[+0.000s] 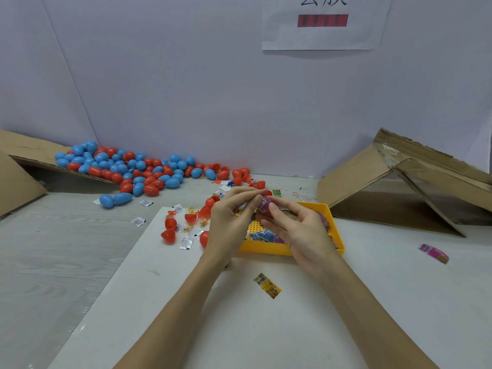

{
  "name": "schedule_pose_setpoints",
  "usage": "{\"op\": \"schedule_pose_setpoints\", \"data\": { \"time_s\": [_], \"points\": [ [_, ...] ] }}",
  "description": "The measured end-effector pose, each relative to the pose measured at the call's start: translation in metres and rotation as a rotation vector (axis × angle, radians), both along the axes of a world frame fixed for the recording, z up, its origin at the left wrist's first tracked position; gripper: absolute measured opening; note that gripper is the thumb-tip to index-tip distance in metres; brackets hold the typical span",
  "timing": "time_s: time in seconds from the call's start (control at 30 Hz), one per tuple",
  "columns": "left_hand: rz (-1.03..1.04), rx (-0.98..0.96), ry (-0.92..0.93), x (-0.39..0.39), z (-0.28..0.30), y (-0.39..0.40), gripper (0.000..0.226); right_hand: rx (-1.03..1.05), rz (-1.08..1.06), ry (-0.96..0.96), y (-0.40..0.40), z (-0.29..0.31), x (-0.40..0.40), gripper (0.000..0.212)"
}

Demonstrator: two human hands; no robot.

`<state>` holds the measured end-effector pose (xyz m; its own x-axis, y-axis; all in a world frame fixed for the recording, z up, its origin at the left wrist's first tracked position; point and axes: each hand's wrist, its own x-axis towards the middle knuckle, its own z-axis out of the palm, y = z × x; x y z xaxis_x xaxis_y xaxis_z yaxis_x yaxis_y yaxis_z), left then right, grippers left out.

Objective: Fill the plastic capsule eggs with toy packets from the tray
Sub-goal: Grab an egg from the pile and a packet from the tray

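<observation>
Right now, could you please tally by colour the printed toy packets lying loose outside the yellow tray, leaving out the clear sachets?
Yellow packet: 1
Pink packet: 1
Green packet: 1
Total: 3
Not counted: the purple packet held between the left hand and the right hand.

The eggs (138, 169) are glossy, smooth plastic in blue and red. The yellow tray (336, 230) is matt plastic with a studded floor. Packets (267, 285) are shiny printed foil. The surface (53, 249) shows pale wood grain under a smooth white sheet (266, 328); the boxes (386, 187) are rough brown cardboard.
</observation>
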<state>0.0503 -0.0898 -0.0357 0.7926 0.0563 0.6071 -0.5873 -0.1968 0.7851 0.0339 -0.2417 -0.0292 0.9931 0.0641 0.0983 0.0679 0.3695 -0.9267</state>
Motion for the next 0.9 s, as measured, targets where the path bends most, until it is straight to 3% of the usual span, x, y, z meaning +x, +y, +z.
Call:
{"op": "schedule_pose_setpoints", "data": {
  "time_s": [0.17,0.33,0.4,0.6,0.67,0.7,0.8,0.83,0.9],
  "points": [
    [-0.027,0.007,-0.003,0.000,-0.001,-0.001,0.024,0.042,0.032,0.014,-0.004,0.000,0.001,0.030],
    [-0.026,0.009,0.058,0.000,-0.002,-0.005,0.025,-0.339,-0.116,-0.133,-0.009,-0.002,0.002,0.035],
    [-0.027,0.018,0.034,0.001,-0.005,-0.002,0.023,-0.372,-0.110,-0.149,-0.009,-0.003,0.003,0.040],
    [-0.018,0.122,-0.005,0.002,-0.007,0.000,0.028,-0.599,-0.190,-0.171,-0.016,-0.006,0.006,0.024],
    [0.066,0.247,-0.065,0.003,-0.009,0.001,0.031,-0.447,-0.176,-0.100,-0.024,0.006,0.007,0.025],
    [0.127,0.336,-0.091,0.004,-0.011,0.003,0.032,-0.266,-0.167,-0.064,-0.033,0.018,0.010,0.026],
    [0.229,0.589,-0.099,0.009,-0.018,0.009,0.030,0.504,-0.219,-0.039,-0.073,0.064,0.025,0.031],
    [0.225,0.658,-0.087,0.010,-0.021,0.009,0.029,0.619,-0.275,-0.040,-0.087,0.076,0.030,0.035],
    [0.195,0.733,-0.052,0.012,-0.026,0.009,0.028,0.549,-0.318,0.006,-0.099,0.083,0.035,0.035]
  ]
}}
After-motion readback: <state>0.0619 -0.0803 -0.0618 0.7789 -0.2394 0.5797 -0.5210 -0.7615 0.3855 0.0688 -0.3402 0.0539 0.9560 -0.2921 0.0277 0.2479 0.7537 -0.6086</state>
